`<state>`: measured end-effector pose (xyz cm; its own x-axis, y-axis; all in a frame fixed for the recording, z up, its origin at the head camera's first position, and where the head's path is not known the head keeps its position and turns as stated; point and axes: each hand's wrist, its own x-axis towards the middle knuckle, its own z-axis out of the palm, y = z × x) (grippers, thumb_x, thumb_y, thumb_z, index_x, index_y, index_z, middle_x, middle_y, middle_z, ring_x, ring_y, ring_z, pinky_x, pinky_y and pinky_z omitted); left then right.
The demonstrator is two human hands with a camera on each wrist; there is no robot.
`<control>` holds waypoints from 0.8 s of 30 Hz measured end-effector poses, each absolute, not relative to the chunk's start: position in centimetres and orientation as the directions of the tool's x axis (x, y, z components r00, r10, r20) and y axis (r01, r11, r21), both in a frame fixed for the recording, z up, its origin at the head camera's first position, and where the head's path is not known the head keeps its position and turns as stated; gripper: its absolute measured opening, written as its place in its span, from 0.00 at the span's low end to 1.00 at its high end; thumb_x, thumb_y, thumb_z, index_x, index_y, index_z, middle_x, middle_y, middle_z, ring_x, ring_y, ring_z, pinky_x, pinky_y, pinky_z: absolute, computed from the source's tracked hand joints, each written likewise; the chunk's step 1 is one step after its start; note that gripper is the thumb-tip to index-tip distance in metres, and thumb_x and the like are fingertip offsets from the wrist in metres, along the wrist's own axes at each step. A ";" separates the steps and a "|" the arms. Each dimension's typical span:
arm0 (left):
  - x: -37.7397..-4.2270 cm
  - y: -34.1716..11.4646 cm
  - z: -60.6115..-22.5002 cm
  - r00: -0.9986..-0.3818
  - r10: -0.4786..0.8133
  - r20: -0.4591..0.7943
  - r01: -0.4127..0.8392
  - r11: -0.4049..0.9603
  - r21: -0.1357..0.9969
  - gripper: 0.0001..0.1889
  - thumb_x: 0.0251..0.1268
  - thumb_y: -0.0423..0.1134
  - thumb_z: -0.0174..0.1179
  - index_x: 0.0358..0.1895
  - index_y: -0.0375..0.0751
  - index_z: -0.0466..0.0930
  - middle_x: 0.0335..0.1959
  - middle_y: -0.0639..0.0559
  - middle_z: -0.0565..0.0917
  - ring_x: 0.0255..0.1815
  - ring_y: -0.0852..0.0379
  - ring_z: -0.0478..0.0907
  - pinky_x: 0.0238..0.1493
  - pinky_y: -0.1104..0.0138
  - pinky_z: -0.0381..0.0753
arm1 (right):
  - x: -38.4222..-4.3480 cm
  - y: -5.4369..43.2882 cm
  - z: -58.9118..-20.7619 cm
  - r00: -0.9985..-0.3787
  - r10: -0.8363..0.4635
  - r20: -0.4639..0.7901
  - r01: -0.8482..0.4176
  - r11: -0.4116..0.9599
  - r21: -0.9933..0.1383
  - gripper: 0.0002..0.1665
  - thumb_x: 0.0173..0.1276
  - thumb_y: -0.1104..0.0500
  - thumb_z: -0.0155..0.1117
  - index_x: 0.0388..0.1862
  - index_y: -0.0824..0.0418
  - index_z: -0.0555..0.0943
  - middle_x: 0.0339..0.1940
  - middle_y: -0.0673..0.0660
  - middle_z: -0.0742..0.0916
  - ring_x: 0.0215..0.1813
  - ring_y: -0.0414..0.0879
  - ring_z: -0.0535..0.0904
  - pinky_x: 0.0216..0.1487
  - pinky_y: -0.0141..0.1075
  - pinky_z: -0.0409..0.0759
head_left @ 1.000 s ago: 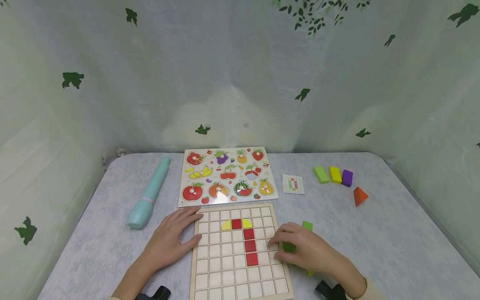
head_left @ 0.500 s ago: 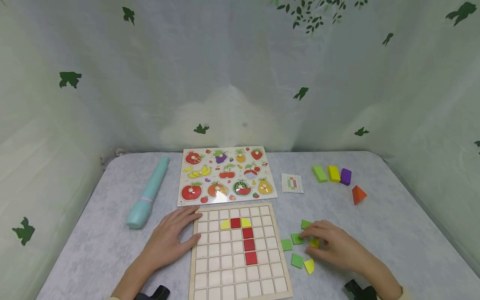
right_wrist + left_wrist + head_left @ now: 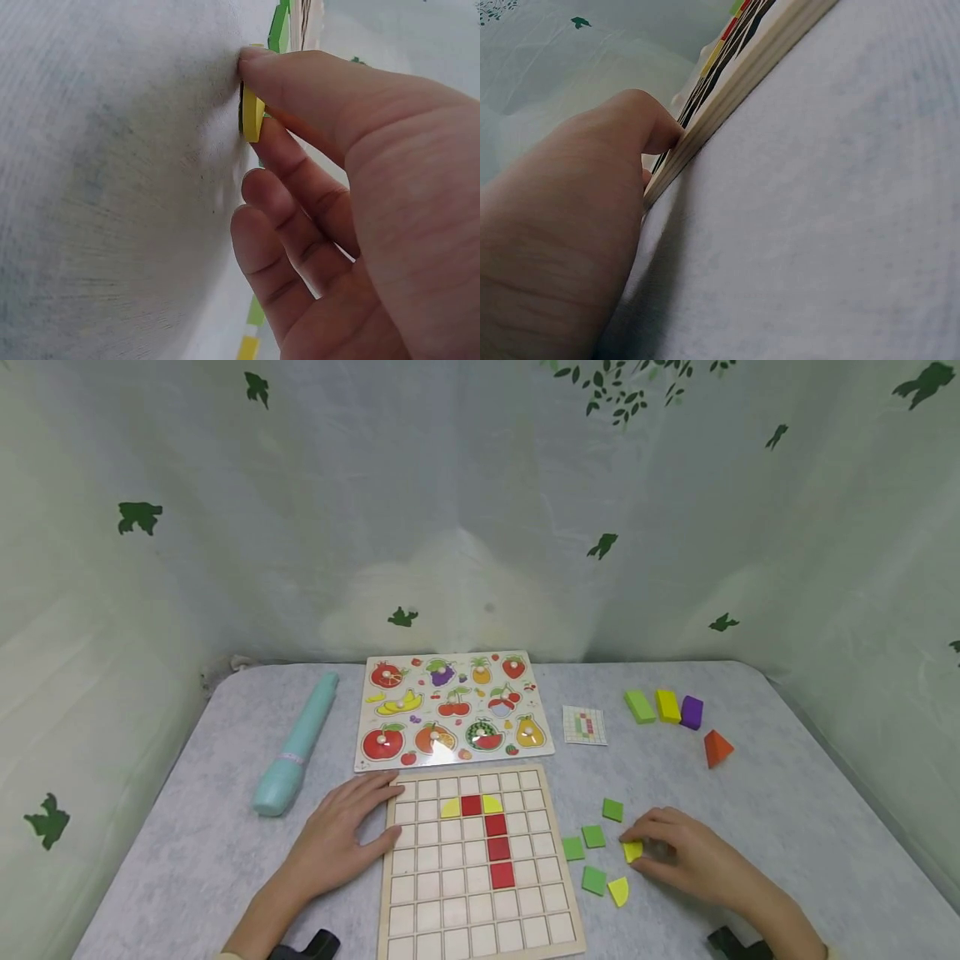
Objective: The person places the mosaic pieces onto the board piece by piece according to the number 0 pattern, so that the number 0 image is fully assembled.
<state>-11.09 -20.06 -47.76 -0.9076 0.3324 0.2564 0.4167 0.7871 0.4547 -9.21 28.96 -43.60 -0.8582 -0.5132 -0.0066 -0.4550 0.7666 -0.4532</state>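
A wooden grid board (image 3: pixel 429 912) lies flat at the front of the table. Red squares (image 3: pixel 498 848) form a column on it, below a row with two yellow quarter-circles (image 3: pixel 492 804) beside another red square. My left hand (image 3: pixel 339 832) rests at the board's left edge, fingertips and thumb on the rim; the left wrist view shows the thumb on that rim. To the right of the board, my right hand (image 3: pixel 693 853) pinches a small yellow tile (image 3: pixel 253 112) between thumb and index finger, close over the cloth. Several green square tiles (image 3: pixel 594 881) and a yellow quarter-circle tile (image 3: pixel 618 892) lie nearby.
Behind the board lies a fruit puzzle (image 3: pixel 454 712), with a small pattern card (image 3: pixel 585 726) to its right. Green, yellow and purple blocks (image 3: pixel 692 712) and an orange pyramid-like block (image 3: pixel 717 749) stand at the back right. A teal tapered object (image 3: pixel 296 747) lies on the left.
My right hand has left the board's right edge, moved right past the green tiles and now pinches a yellow tile. The left hand stays at the board's edge.
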 end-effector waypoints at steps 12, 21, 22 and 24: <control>-11.0 -20.1 -47.9 -0.900 0.337 0.278 0.433 0.776 0.459 0.28 0.62 0.47 0.72 0.66 0.50 0.81 0.74 0.53 0.75 0.75 0.45 0.67 0.72 0.41 0.66 | -9.3 26.3 -43.1 -0.833 -0.551 0.058 -0.506 0.715 -0.482 0.12 0.68 0.43 0.73 0.48 0.40 0.87 0.43 0.33 0.83 0.42 0.31 0.76 0.42 0.31 0.82; -11.0 -20.0 -47.7 -0.893 0.337 0.298 0.443 0.777 0.448 0.28 0.61 0.46 0.72 0.66 0.50 0.81 0.73 0.52 0.75 0.75 0.45 0.69 0.71 0.41 0.68 | -9.8 22.4 -42.7 -0.779 -0.625 0.044 -0.541 0.636 -0.550 0.13 0.70 0.43 0.71 0.51 0.41 0.87 0.45 0.33 0.83 0.45 0.33 0.78 0.45 0.31 0.84; -11.0 -20.0 -47.8 -0.892 0.338 0.300 0.444 0.777 0.447 0.28 0.61 0.46 0.72 0.66 0.50 0.81 0.73 0.52 0.75 0.75 0.44 0.69 0.71 0.41 0.68 | -9.8 22.0 -42.7 -0.770 -0.637 0.049 -0.551 0.624 -0.554 0.13 0.70 0.43 0.71 0.51 0.42 0.87 0.45 0.33 0.84 0.45 0.34 0.79 0.45 0.31 0.84; -11.0 -20.0 -47.8 -0.894 0.338 0.294 0.441 0.779 0.446 0.28 0.61 0.47 0.72 0.66 0.50 0.81 0.74 0.52 0.75 0.75 0.45 0.68 0.71 0.41 0.68 | -9.8 21.1 -42.7 -0.751 -0.658 0.052 -0.570 0.606 -0.556 0.13 0.70 0.43 0.70 0.51 0.43 0.87 0.45 0.34 0.84 0.46 0.33 0.79 0.46 0.31 0.84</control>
